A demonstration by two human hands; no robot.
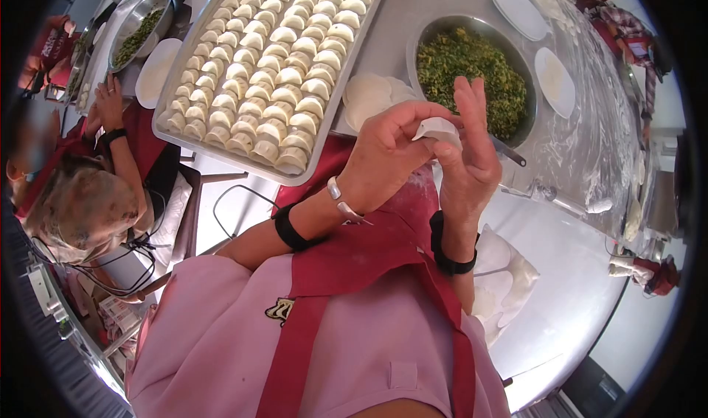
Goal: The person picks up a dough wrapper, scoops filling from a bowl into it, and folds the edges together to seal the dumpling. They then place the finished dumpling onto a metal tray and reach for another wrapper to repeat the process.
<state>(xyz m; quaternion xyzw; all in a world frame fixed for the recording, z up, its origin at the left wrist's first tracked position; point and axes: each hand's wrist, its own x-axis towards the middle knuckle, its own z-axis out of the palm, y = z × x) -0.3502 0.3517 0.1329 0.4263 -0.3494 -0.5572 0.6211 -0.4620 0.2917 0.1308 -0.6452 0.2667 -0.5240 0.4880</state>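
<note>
A folded white dumpling (438, 130) is between my two hands, in front of the filling bowl. My left hand (387, 147), with a silver bracelet at its wrist, pinches the dumpling's left side. My right hand (472, 149) has its thumb on the dumpling's near edge, while other fingers point up over the bowl. Round dough wrappers (369, 97) lie in an overlapping pile just beyond my left hand. Chopped green and yellow filling (468, 68) heaps in a steel bowl (414, 53). A dark flat handle (510, 152) sticks out past my right hand.
A metal tray (324, 116) of dumplings in tight rows stands at the left. White plates (520, 12) and flour lie on the steel table (582, 152) at the right. A co-worker (96, 175) sits at the left beside another filling bowl (140, 38); others are farther off.
</note>
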